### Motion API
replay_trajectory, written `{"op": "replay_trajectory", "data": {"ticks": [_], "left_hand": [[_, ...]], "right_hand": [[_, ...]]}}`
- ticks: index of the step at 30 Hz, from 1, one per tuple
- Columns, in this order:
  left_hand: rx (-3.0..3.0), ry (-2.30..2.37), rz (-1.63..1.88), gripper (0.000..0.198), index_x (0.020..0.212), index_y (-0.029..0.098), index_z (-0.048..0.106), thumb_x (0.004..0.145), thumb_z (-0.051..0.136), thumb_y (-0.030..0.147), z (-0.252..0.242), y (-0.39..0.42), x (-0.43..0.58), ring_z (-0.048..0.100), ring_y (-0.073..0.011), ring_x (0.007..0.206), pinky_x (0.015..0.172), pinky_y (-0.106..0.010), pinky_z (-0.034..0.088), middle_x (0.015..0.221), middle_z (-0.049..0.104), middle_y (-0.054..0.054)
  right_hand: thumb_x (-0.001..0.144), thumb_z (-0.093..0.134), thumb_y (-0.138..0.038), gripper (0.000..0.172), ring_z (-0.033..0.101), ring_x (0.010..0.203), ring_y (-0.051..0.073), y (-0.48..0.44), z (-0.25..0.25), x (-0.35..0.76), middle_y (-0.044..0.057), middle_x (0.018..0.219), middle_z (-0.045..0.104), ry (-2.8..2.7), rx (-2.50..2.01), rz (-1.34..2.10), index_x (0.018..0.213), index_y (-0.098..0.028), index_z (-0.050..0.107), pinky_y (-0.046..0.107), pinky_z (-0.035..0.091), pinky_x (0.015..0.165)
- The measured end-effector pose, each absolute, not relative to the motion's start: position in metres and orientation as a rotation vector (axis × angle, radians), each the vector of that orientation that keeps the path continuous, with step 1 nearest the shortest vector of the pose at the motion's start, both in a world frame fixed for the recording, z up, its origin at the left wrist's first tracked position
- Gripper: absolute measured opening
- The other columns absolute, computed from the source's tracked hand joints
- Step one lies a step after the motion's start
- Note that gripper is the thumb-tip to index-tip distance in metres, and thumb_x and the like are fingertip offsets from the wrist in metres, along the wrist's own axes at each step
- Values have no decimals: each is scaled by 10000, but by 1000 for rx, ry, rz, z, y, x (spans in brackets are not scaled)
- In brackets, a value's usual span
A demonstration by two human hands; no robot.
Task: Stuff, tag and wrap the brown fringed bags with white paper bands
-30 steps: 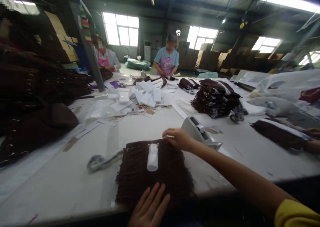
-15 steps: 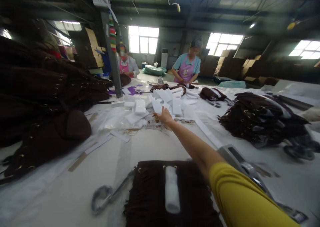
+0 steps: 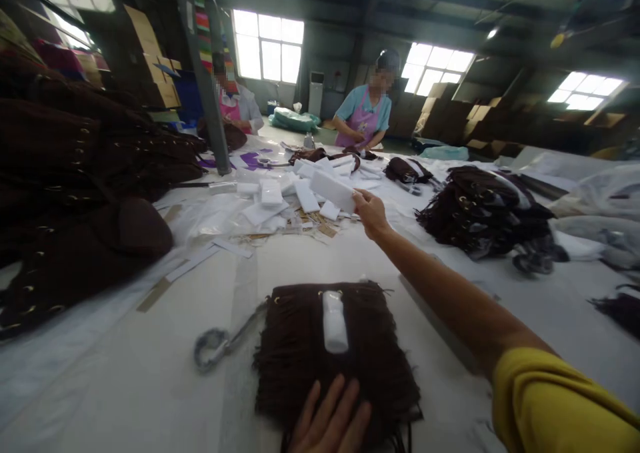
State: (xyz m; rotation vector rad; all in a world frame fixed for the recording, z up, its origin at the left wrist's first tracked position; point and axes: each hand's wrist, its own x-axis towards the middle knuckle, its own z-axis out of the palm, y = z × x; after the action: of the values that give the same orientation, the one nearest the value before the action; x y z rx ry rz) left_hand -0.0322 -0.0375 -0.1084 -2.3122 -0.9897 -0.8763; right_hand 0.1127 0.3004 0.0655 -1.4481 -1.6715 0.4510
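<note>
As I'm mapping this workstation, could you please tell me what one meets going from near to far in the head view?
Left hand → white wrapping on the dark fringed bag → right hand gripping a white slab → person in a light-blue top → tall white unit by the wall.

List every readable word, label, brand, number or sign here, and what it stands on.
No text can be read.
Lilac bib apron: small pale mark, too blurred to identify.
White rectangular foam-like sheet in the right hand: no lettering visible.
Brown fringed fabric bag under the left hand: none visible.
</note>
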Motion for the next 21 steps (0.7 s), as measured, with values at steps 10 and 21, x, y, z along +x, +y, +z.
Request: {"op": "replay_trajectory", "data": {"ticks": [10, 21], "left_hand": [[-2560, -1218, -932, 504, 1338, 216, 585, 901, 410, 37, -60, -63, -36, 482, -178, 1354, 1237, -412, 167, 1403, 588, -31], [-2907, -1232, -553, 576, 1406, 238, 503, 869, 437, 39, -36, -50, -70, 465, -211, 1371, 1152, -457, 357, 1460, 528, -55]], "right_hand": [[887, 588, -338, 255, 682, 828, 202, 50, 61, 238, 33, 971, 738, -1799, -1272, 535, 1072, -237, 730, 289, 561, 671], [927, 613, -289, 223, 687, 957, 217, 13, 17, 225, 43, 1059, 729, -2045, -1162, 438, 1134, -249, 688, 332, 532, 889]]}}
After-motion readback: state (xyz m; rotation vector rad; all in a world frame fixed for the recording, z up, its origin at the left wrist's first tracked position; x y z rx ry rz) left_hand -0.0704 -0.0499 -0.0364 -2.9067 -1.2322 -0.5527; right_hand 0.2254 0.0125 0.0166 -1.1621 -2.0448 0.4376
